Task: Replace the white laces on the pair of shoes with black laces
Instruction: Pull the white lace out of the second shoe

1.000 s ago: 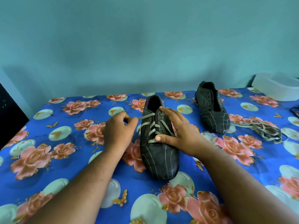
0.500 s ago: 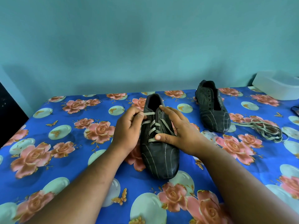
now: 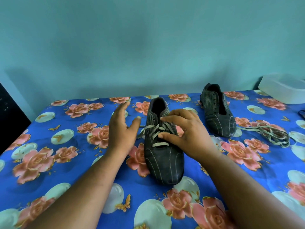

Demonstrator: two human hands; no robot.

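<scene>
The near shoe (image 3: 162, 156) lies in the middle of the floral cloth (image 3: 49, 146), its long axis running front to back, toe toward the person, heel opening toward the wall, its white lace (image 3: 156, 132) partly undone. The left hand (image 3: 121, 129) hovers just left of it, fingers spread and holding nothing; the right hand (image 3: 184, 134) has loosely bent fingers touching the lacing. The second shoe (image 3: 217, 116) lies laceless at right, toe near, beside a loose lace pile (image 3: 270, 135)

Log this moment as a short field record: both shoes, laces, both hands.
near shoe: toe toward camera, white lace threaded in lower eyelets only
far shoe: unlaced
loose lace: piled right of far shoe
left hand: open, beside near shoe, holding nothing
right hand: fingers spread, thumb and fingertip on the lacing
surface: floral blue cloth
</scene>
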